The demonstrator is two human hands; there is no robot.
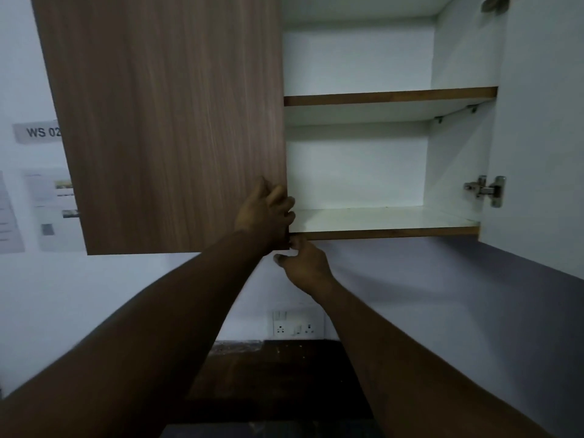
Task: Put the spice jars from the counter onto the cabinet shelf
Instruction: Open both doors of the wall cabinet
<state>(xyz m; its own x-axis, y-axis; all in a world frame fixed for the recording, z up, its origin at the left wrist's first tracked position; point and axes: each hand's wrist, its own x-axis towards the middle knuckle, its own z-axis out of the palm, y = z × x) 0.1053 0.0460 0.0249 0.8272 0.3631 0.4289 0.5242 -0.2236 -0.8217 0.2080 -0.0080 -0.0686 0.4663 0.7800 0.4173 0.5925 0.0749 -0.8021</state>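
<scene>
Spice jars out of view, so place unknown; probably small, rigid, light, perhaps slick glass, best gripped round the body below the lid; cabinet shelf (384,233) open ahead; left hand (265,213) fingers (286,203) curled round the wooden door (164,121) edge, right hand (303,267) pinching its bottom corner.

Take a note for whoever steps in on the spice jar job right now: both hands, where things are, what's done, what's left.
Left hand: grips the inner edge of the left cabinet door, which looks shut or nearly so.
Right hand: fingers curled at that door's bottom corner; grip unclear.
Right door: open.
No spice jars in view, neither on the lower shelf and upper shelf nor on the dark counter below.
Done: cabinet's right side opened.
Left: fetch the jars and set them all on the shelf.
</scene>
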